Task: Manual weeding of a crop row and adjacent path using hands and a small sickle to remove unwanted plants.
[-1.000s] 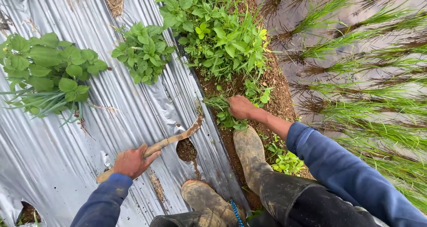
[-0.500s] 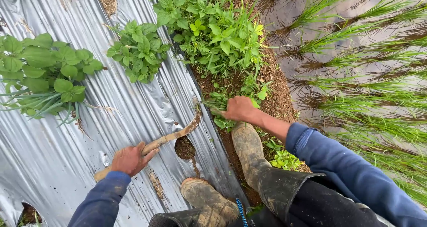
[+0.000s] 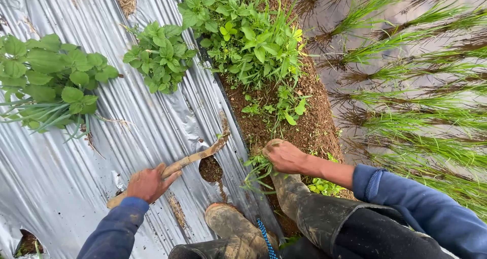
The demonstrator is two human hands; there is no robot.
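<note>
The right hand (image 3: 285,156) is clenched on a tuft of weeds (image 3: 257,168) at the soil strip's edge — just right of the planting hole (image 3: 210,168). The left hand (image 3: 148,183) grips the mud-caked sickle (image 3: 200,152), its blade slanting up-right past the hole.

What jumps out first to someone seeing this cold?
The shiny silver plastic mulch sheet filling the left half, with leafy green plants growing through it. At centre, the right hand grips a tuft of weeds on the brown soil strip, while the left hand holds a muddy sickle whose tip lies by a hole in the sheet. Grassy shoots in water fill the right.
</note>
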